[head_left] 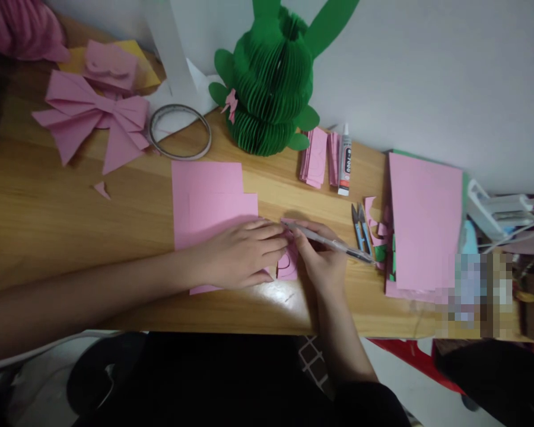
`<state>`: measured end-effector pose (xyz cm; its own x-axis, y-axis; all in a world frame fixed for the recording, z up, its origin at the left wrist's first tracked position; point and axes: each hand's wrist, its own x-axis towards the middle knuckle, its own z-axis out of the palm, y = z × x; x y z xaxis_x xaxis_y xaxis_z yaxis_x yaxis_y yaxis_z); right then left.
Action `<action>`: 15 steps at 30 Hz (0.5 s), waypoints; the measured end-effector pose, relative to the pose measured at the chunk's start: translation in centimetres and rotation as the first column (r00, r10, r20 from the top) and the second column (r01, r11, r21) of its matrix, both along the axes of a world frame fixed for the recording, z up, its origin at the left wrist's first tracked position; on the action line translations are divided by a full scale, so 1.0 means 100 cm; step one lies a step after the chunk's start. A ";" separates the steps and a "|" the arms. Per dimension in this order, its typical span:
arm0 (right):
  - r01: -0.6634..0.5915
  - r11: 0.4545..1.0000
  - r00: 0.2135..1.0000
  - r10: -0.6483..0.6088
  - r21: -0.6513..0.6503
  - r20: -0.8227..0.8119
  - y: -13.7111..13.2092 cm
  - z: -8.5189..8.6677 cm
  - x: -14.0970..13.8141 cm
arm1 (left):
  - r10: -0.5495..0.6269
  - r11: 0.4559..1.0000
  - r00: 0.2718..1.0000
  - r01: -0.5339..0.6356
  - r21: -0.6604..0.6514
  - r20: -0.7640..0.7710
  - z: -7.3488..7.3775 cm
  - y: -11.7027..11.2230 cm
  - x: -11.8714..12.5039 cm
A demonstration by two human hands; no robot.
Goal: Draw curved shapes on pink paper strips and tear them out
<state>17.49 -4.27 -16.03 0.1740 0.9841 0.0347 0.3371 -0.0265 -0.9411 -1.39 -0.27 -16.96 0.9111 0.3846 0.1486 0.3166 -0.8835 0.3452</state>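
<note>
My left hand (244, 252) lies flat, fingers stretched out, over pink paper sheets (213, 204) that overlap on the table. Its fingertips reach a small pink paper piece (287, 268) with a dark curved line on it. At the right side of that piece, my right hand (323, 255) is closed around a slim clear pen (333, 241). The pen slants from near the left fingertips down to the right. Part of the small piece is covered by both hands.
Right of my hands lie blue-handled thread snips (361, 228), paper scraps (376, 222) and a pink paper stack (427, 219). Behind stand a green paper honeycomb figure (271, 83) and a glue tube (345, 160). A tape roll (180, 157) and pink paper bow (102, 107) are at left.
</note>
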 end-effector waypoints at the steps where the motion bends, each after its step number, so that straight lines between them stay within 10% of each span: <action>1: -0.002 1.000 1.000 0.002 -0.003 -0.005 0.000 0.000 0.000 | 0.000 1.000 1.000 0.000 -0.003 -0.003 0.000 0.000 0.000; 15: 0.029 0.999 1.000 -0.029 0.025 -0.002 0.001 -0.003 0.000 | -0.006 1.000 1.000 0.006 -0.011 -0.019 0.001 0.001 -0.001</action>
